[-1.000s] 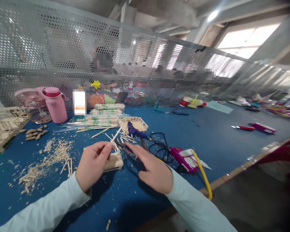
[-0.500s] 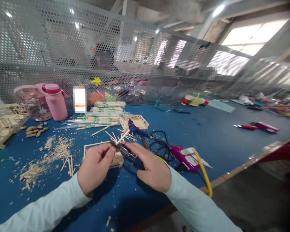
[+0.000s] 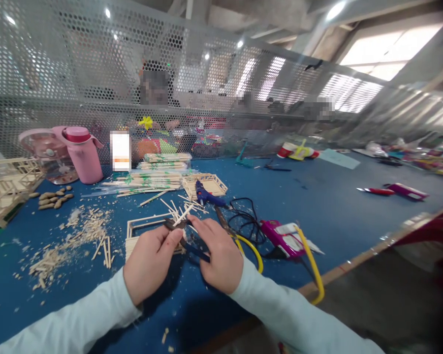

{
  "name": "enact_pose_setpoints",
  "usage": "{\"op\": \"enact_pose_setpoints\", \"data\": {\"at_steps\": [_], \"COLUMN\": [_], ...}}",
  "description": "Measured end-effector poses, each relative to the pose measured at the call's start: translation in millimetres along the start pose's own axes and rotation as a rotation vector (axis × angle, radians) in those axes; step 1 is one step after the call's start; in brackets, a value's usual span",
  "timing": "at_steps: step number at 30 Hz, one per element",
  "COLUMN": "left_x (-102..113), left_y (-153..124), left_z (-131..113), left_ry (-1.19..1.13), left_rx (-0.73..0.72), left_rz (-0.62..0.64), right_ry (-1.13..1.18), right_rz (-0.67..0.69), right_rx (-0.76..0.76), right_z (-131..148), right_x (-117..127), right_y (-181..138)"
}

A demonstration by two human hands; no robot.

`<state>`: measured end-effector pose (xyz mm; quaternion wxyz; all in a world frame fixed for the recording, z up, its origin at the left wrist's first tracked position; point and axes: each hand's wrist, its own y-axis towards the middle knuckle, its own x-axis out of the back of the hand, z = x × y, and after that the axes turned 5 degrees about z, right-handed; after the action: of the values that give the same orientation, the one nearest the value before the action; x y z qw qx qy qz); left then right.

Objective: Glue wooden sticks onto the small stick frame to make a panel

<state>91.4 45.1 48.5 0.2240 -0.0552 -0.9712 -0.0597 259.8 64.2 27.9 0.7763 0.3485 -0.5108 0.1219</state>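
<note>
My left hand [image 3: 149, 263] is closed, thumb and forefinger pinched at the dark head of a pair of pliers [image 3: 196, 251]. My right hand [image 3: 221, 255] curls round the pliers' dark blue handles. A pale wooden stick [image 3: 184, 214] slants up from the jaws, near my right fingertips; what grips its lower end is hidden. Beneath and behind my hands lies a small frame of wooden sticks [image 3: 130, 231], partly covered. Just beyond, loose sticks [image 3: 172, 209] are scattered beside a blue glue gun [image 3: 206, 195], which rests against a stick-built tray [image 3: 219, 187].
Wood scraps [image 3: 74, 241] and peanuts [image 3: 51, 199] lie left, near a pink bottle [image 3: 84, 160] and stick models [image 3: 7, 191]. Bundled sticks [image 3: 158, 177] are stacked behind. To the right are a black cord [image 3: 243, 226], yellow-handled cutters [image 3: 256, 253] and a magenta packet [image 3: 280, 238]. Perforated metal screens the back.
My right hand has moved left and its fingers have closed round the pliers' handles. The pliers and stick have turned a little, the stick now lying lower.
</note>
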Motion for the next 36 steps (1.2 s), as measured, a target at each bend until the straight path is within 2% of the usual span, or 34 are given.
{"op": "enact_pose_setpoints", "data": {"at_steps": [3,6,8,9,10,13,16,19,22,25,28,30,33,36], "left_x": [1.4,5.6,7.6,8.0,7.9,5.6,3.6,6.3,12.3,14.4,9.0,5.3,10.3,31.8], "left_y": [-1.2,-8.1,-14.8,-18.0,-20.8,-24.7,-24.1,-24.9,-28.3,-29.6,-25.6,-20.8,-13.7,-9.3], "left_z": [-1.9,-7.5,-11.5,-12.5,-12.2,-2.6,14.4,27.2,33.0,34.8,31.7,26.5,17.9,17.2], "left_ry": [0.054,0.232,0.360,0.407,0.440,0.514,0.613,0.696,0.750,0.714,0.627,0.580,0.520,0.483], "left_rx": [0.021,-0.121,-0.237,-0.281,-0.315,-0.355,-0.322,-0.316,-0.326,-0.369,-0.414,-0.438,-0.457,-0.384], "left_rz": [0.017,0.125,0.214,0.222,0.203,0.122,0.144,0.188,0.150,0.068,0.055,0.061,0.023,-0.220], "right_ry": [-0.071,0.230,0.422,0.435,0.384,0.036,-0.232,-0.335,-0.304,-0.117,0.057,0.073,0.071,0.128], "right_rz": [-0.014,0.065,0.148,0.179,0.206,0.301,0.417,0.409,0.245,0.078,0.068,0.081,0.049,0.006], "right_rx": [-0.031,-0.053,-0.127,-0.183,-0.243,-0.388,-0.465,-0.502,-0.418,-0.204,0.110,0.259,0.333,0.316], "right_z": [-0.1,-9.8,-20.9,-26.6,-31.9,-41.9,-44.6,-46.6,-47.1,-37.7,-18.5,-7.5,-4.5,-16.6], "right_x": [3.5,11.0,15.6,17.0,17.5,12.3,-1.1,-12.2,-9.3,6.6,20.4,23.1,18.7,8.3], "right_y": [-0.4,-0.2,-0.8,-1.3,-2.0,-3.3,-0.1,4.6,2.8,-5.2,-7.6,-1.2,17.5,36.3]}}
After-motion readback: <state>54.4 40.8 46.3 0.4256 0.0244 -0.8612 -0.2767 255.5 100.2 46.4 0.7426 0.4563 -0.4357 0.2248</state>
